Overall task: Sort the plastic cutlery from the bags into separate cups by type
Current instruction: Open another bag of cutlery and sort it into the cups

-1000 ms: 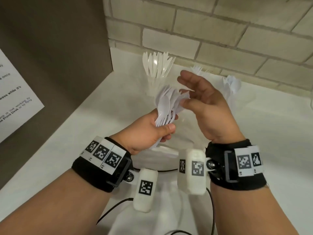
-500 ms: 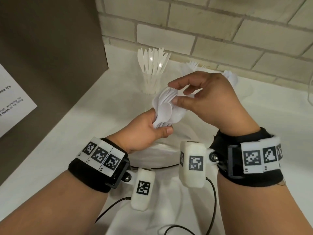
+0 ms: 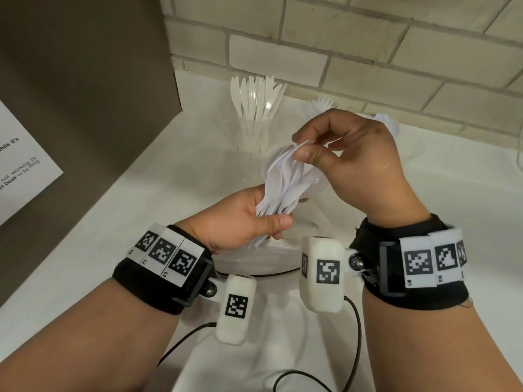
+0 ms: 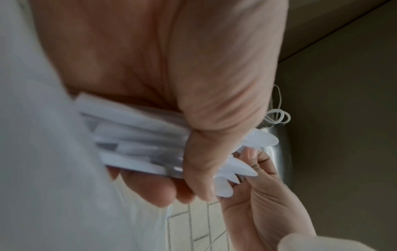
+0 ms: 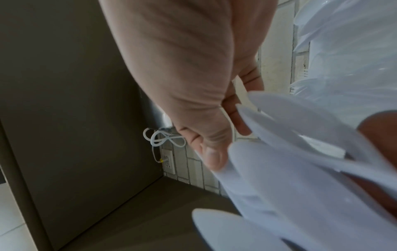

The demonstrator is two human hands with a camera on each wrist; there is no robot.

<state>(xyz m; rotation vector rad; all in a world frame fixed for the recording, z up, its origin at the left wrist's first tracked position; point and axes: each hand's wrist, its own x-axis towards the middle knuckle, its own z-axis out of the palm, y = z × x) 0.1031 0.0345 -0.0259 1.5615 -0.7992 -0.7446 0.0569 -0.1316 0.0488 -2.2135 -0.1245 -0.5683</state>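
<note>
Since a moment ago, the right hand has curled down onto the bunch of white plastic spoons and now pinches the tip of one spoon between thumb and first finger. Before, it was open and held up beside them. The left hand holds the bunch tight by the handles, with the spoon bowls fanned out at the top. Both hands are up in the air above the white surface. Behind them stands a clear plastic cup full of white plastic knives, close to the pale brick wall. More white cutlery shows behind the right hand, but it is too hidden to tell what kind.
</note>
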